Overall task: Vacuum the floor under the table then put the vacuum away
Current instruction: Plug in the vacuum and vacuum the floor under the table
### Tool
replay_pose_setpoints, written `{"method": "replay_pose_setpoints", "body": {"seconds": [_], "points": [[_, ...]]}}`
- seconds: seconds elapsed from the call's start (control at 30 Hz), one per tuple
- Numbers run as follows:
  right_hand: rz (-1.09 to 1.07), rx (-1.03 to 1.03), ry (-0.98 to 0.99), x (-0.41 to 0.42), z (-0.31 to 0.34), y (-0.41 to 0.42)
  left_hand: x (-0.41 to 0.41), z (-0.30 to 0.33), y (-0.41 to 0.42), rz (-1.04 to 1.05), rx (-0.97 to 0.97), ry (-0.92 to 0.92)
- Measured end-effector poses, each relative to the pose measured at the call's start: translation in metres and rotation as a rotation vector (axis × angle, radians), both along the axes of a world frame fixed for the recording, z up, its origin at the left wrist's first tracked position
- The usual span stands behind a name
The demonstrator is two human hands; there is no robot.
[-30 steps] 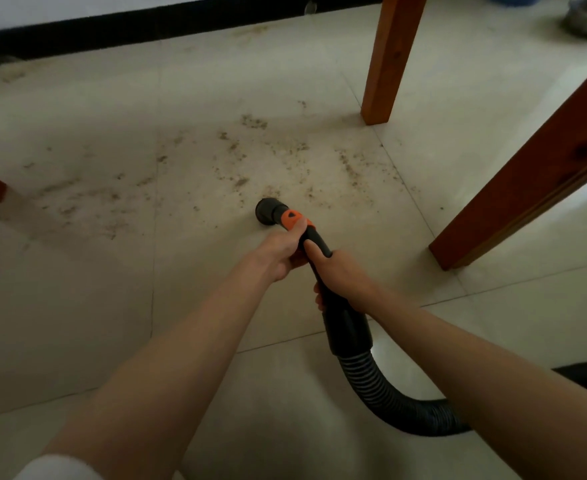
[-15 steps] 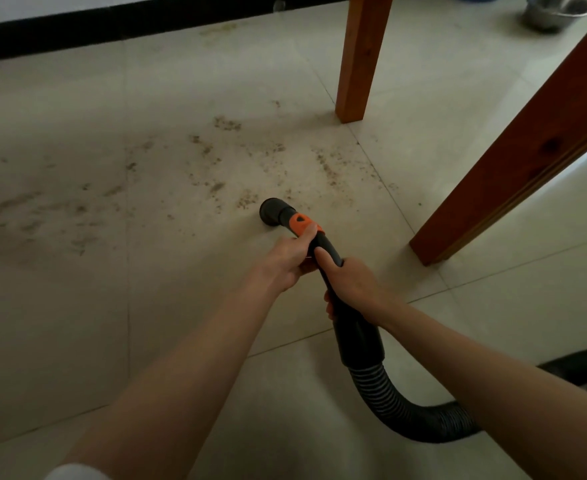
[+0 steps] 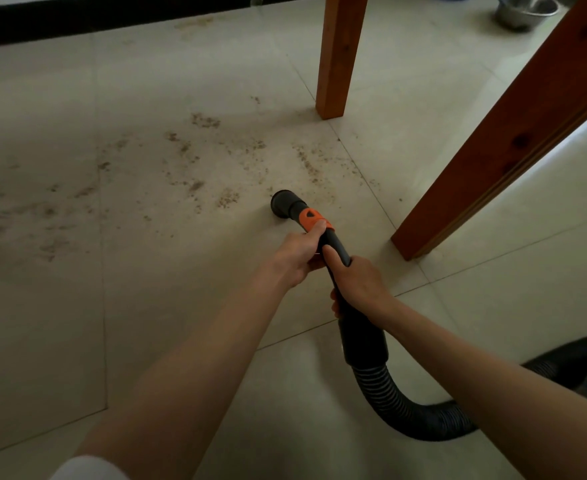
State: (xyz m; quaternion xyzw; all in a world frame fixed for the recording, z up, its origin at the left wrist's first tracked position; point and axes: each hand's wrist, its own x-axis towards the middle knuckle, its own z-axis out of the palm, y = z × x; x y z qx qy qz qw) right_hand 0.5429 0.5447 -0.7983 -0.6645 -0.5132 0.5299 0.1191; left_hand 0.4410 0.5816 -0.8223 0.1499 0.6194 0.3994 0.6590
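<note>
Tiled floor (image 3: 146, 323) with dirt (image 3: 222, 197) scattered under table legs (image 3: 513, 133); ribbed hose (image 3: 389, 400) curls behind right; both hands grip vacuum wand (image 3: 337, 247), left hand (image 3: 295, 254) ahead, right hand (image 3: 361, 282) behind; nozzle (image 3: 283, 204) on tile beside dirt.

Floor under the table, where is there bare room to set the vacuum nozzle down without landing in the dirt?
Bare tile lies near the person, left of the left hand. More lies between the far table leg and near table leg. Crumbs crowd the middle, ahead of the nozzle.
</note>
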Motion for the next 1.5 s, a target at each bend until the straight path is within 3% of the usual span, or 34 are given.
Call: {"method": "replay_pose_setpoints", "body": {"seconds": [0.73,1.0,1.13,1.33,1.5], "points": [[-0.173,-0.003,-0.012,0.026,-0.004,0.0,0.043,-0.001,0.016,-0.089,-0.033,0.009],[-0.215,0.034,-0.098,0.036,-0.01,0.002,0.059,0.003,0.02,-0.15,-0.023,-0.028],[-0.131,0.087,-0.142,0.031,-0.012,0.002,0.052,0.007,0.019,-0.134,-0.026,-0.092],[0.075,0.046,-0.036,0.007,-0.007,-0.002,0.014,0.006,0.009,-0.077,-0.058,-0.033],[0.255,0.079,0.023,-0.016,-0.011,-0.005,-0.024,0.003,-0.005,0.118,-0.011,0.014]]}}
